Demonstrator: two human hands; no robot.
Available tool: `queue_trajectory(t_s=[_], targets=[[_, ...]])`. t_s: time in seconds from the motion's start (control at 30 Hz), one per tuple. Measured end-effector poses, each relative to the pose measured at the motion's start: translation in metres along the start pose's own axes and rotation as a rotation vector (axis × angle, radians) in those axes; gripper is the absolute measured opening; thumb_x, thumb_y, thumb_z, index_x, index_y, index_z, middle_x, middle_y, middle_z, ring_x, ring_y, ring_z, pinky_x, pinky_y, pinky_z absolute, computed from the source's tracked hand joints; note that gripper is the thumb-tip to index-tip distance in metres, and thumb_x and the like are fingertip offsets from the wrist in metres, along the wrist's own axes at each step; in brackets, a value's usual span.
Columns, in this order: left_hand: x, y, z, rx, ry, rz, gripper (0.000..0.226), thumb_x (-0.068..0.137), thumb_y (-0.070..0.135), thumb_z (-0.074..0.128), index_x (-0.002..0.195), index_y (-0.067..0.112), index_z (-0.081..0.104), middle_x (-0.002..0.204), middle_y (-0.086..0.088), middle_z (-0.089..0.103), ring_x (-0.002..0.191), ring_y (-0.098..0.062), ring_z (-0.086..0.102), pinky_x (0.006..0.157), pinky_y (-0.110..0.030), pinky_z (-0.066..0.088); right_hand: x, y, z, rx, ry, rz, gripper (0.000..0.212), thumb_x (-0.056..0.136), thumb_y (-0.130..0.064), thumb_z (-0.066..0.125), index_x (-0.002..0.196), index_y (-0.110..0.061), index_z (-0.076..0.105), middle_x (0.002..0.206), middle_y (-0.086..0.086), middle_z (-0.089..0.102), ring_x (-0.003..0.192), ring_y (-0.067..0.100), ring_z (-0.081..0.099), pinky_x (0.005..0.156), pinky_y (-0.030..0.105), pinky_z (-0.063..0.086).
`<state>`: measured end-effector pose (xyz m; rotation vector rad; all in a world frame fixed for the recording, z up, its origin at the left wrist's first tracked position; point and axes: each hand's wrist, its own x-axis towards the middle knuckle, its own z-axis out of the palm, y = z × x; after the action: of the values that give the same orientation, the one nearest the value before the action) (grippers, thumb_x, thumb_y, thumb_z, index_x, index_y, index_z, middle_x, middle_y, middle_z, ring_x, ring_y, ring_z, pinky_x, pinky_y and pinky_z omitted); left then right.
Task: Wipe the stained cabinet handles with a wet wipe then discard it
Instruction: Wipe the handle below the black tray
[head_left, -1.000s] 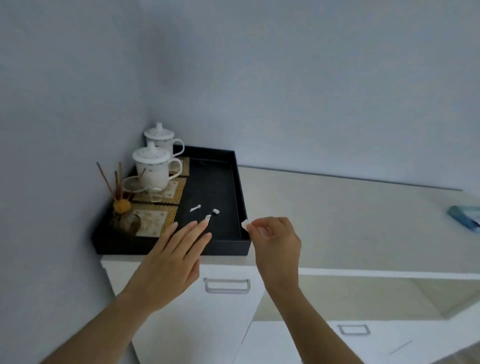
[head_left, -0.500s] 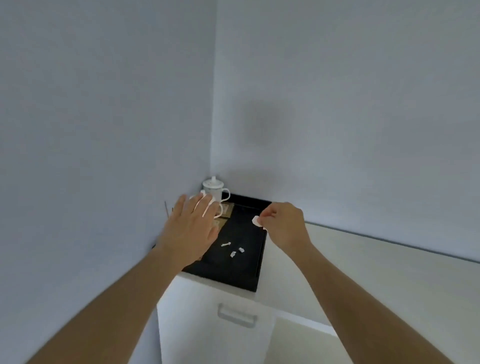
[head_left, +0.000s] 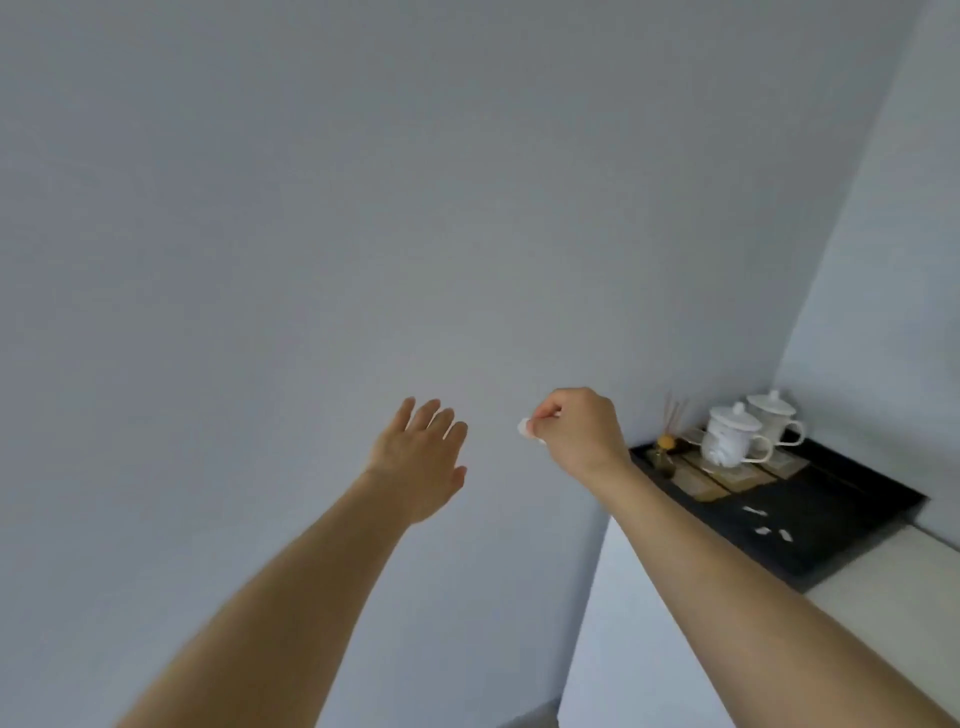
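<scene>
Home room, lidded mugs (head_left: 732, 435), tea tray (head_left: 841, 540), cabinet (head_left: 613, 649)

head view, facing a bare wall (head_left: 311, 208), cabinet corner (head_left: 649, 623) lower right

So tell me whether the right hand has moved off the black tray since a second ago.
Yes. The right hand now sits left of the black tray, against the wall.
</scene>
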<state>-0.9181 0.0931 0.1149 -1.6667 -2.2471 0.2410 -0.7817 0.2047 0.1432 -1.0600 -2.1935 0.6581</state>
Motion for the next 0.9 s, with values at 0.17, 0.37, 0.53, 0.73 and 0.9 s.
queue_trajectory(t_s=[0.17,0.37,0.53,0.73,0.9], targets=[[-0.166,-0.116,0.007,-0.011,-0.05,-0.331,0.057,0.103,0.041,0.028,0.151,0.015,0.013,0.159,-0.004,0.009,0.147,-0.022,-0.001,0.117,-0.038,-0.006,-0.069,-0.146,0.101,0.116,-0.231,-0.247,0.013,0.08,-0.016,0.071,0.076,-0.005,0.066,0.08,0.005,0.065,0.078,0.025,0.062,0.071,0.03,0.049],[-0.427,-0.221,0.004,0.023,-0.121,-0.714,0.057,0.103,0.042,0.03,0.151,0.016,0.014,0.159,-0.002,0.009,0.147,-0.021,0.0,0.117,-0.037,-0.005,-0.237,-0.327,0.217,0.233,-0.482,-0.536,0.016,0.078,-0.022,0.073,0.076,-0.008,0.066,0.085,0.006,0.065,0.078,0.022,0.062,0.071,0.028,0.049],[-0.644,-0.269,-0.013,0.083,-0.224,-0.968,0.057,0.103,0.042,0.031,0.151,0.017,0.014,0.16,-0.003,0.007,0.147,-0.021,-0.001,0.118,-0.039,-0.005,-0.407,-0.463,0.281,0.356,-0.668,-0.718,0.014,0.079,-0.02,0.072,0.074,-0.008,0.067,0.082,0.008,0.069,0.079,0.023,0.064,0.074,0.031,0.052],[-0.854,-0.311,-0.033,0.153,-0.312,-1.263,0.056,0.103,0.042,0.032,0.151,0.017,0.015,0.159,-0.004,0.01,0.147,-0.022,0.001,0.118,-0.041,-0.003,-0.574,-0.6,0.33,0.43,-0.836,-0.976,0.012,0.082,-0.017,0.07,0.082,-0.005,0.069,0.084,0.009,0.069,0.081,0.021,0.063,0.074,0.03,0.052],[-0.973,-0.351,-0.028,0.186,-0.344,-1.408,0.054,0.101,0.041,0.036,0.148,0.017,0.022,0.155,-0.001,0.018,0.145,-0.02,0.006,0.117,-0.038,0.0,-0.668,-0.692,0.381,0.461,-0.901,-1.145,0.013,0.081,-0.022,0.07,0.081,-0.009,0.068,0.09,0.008,0.069,0.084,0.021,0.063,0.075,0.026,0.049]])
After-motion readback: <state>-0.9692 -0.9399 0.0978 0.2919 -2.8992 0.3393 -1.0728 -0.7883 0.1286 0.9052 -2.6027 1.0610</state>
